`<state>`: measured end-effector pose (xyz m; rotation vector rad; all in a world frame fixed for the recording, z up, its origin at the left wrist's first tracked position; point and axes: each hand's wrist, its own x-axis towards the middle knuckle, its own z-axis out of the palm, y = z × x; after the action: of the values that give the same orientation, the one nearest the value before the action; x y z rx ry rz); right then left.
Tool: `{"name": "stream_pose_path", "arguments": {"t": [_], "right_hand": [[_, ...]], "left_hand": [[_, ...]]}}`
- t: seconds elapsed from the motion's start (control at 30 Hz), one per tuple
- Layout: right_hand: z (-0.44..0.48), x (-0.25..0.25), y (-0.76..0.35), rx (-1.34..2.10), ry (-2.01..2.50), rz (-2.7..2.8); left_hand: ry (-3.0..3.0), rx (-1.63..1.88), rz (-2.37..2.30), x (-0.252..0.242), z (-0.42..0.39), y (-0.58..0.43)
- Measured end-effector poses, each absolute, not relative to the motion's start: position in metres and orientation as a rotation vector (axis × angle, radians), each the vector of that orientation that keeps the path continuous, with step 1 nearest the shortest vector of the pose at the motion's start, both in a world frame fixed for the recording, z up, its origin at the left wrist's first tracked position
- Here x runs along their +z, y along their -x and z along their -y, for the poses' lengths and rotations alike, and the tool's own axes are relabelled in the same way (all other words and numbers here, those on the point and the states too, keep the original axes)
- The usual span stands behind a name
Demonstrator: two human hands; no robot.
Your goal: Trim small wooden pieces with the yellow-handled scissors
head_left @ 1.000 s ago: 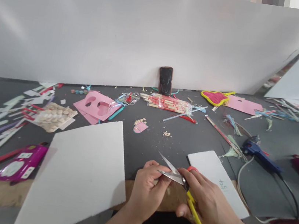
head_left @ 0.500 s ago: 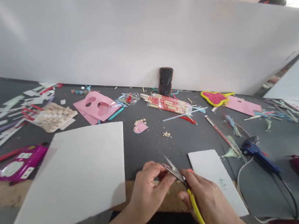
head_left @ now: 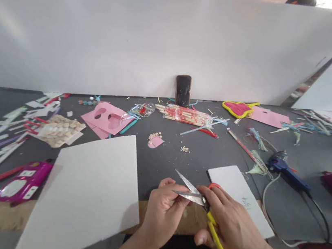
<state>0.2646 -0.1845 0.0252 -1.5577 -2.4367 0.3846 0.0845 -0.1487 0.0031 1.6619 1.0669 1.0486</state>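
Note:
My right hand [head_left: 228, 226] grips a pair of scissors [head_left: 193, 192] with yellow and red handles; the blades stand open and point up and to the left. My left hand [head_left: 163, 210] is pinched closed right at the blades, holding something too small to make out. Both hands hover over the near edge of the dark table [head_left: 163, 161]. A large white sheet [head_left: 88, 192] lies just left of my left hand. A smaller white card [head_left: 239, 192] with handwriting lies under and to the right of my right hand.
A blue glue gun [head_left: 286, 170] with its cord lies at the right. A phone [head_left: 183, 90] leans on the white back board [head_left: 165, 42]. Pink cut-out paper [head_left: 106, 118], a stick bundle [head_left: 186, 115], beads [head_left: 185, 148] and a magenta package [head_left: 23, 185] lie scattered about.
The scissor blades closed half a second ago and have opened again. Both hands stayed in about the same place.

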Motion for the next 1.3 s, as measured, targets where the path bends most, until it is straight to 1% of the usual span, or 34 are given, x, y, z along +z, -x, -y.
{"name": "stream_pose_path", "arguments": {"t": [0.17, 0.3, 0.53, 0.8, 1.1, 1.3], "right_hand": [[0.187, 0.015, -0.266, 0.339, 1.486, 2.419], [0.188, 0.011, -0.265, 0.365, 1.525, 2.409], [0.184, 0.018, -0.266, 0.331, 1.571, 2.408], [0.183, 0.029, -0.263, 0.365, 1.561, 2.432], [0.186, 0.018, -0.267, 0.421, 1.505, 2.405], [0.188, 0.017, -0.267, 0.476, 1.551, 2.408]], "left_hand": [[-1.593, 0.986, -1.037, 0.011, 0.148, -0.084], [-1.549, 0.98, -1.08, 0.008, 0.151, -0.083], [-1.64, 1.046, -1.128, 0.0, 0.152, -0.084], [-1.645, 1.044, -1.049, 0.003, 0.151, -0.083], [-1.554, 0.926, -1.018, 0.012, 0.149, -0.081], [-1.506, 0.936, -1.042, 0.007, 0.153, -0.082]]}}
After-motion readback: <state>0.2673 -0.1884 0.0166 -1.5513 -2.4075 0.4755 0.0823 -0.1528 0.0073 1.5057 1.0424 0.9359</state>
